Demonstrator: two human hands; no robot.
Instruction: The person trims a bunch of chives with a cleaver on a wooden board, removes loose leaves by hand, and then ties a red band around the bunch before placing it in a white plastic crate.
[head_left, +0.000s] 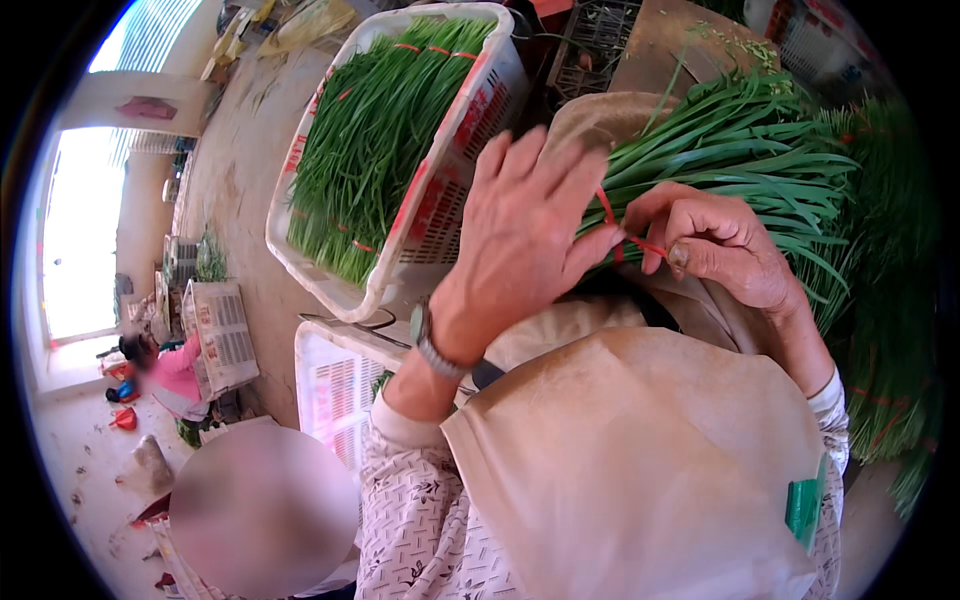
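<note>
A bundle of long green garlic chives [730, 165] lies across my lap, its leaves fanning out to the right. Around it runs a thin red tie [650, 247]. My right hand [725, 245] pinches the tie's end between thumb and fingers. On the left side of the bundle, my left hand [535, 215] has its fingers stretched out and slightly blurred, and its thumb reaches close to the tie. The left palm and the part of the bundle beneath it are hidden from view. A beige apron [640, 430] covers my lap.
Left of my hands stands a white plastic crate [395, 240] full of red-tied chive bundles. Another white crate [335, 395] is nearer me. More chives [890, 300] are heaped at the right. Farther left, a person in pink [175, 375] is beside a crate [220, 335].
</note>
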